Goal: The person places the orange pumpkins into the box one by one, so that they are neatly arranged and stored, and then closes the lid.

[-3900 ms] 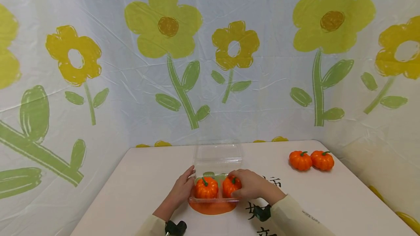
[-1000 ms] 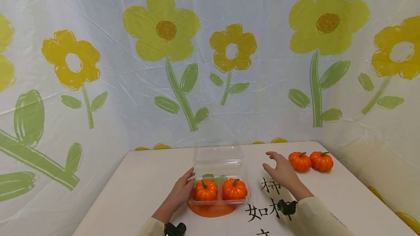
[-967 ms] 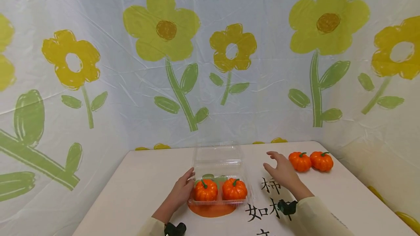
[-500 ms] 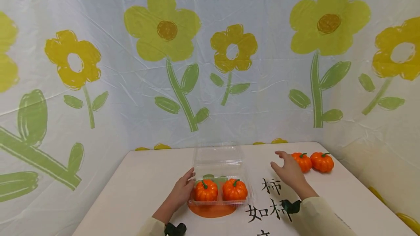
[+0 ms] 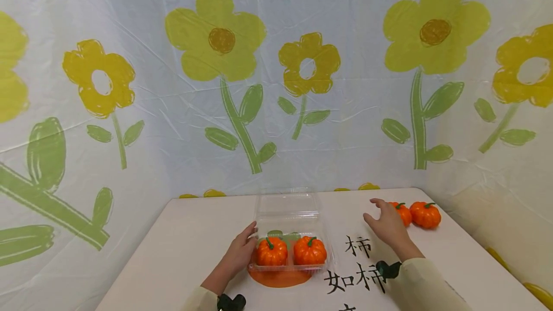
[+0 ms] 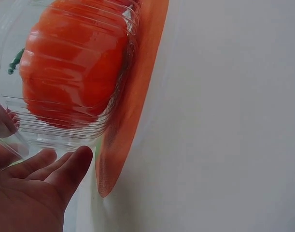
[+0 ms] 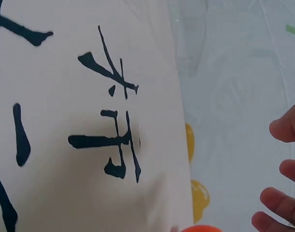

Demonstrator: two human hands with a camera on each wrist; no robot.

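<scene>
A clear plastic clamshell box (image 5: 288,268) stands with its lid (image 5: 287,204) tipped back. Its two compartments each hold an orange toy pumpkin: the left pumpkin (image 5: 272,252) and the right pumpkin (image 5: 309,251), green stems up. My left hand (image 5: 235,256) touches the box's left wall with extended fingers, as the left wrist view also shows. My right hand (image 5: 389,225) hovers with spread fingers, holding nothing, beside two more pumpkins. It partly hides the nearer pumpkin (image 5: 403,215); the farther pumpkin (image 5: 425,215) sits just right of that one.
The white table (image 5: 190,234) bears black brush characters (image 5: 357,245) and a printed orange shape (image 5: 281,280) under the box. A flower-printed cloth (image 5: 354,148) hangs behind and at both sides.
My right hand has let go of the pumpkin in the right compartment and moved right, towards the two pumpkins on the table. My left hand stays at the box.
</scene>
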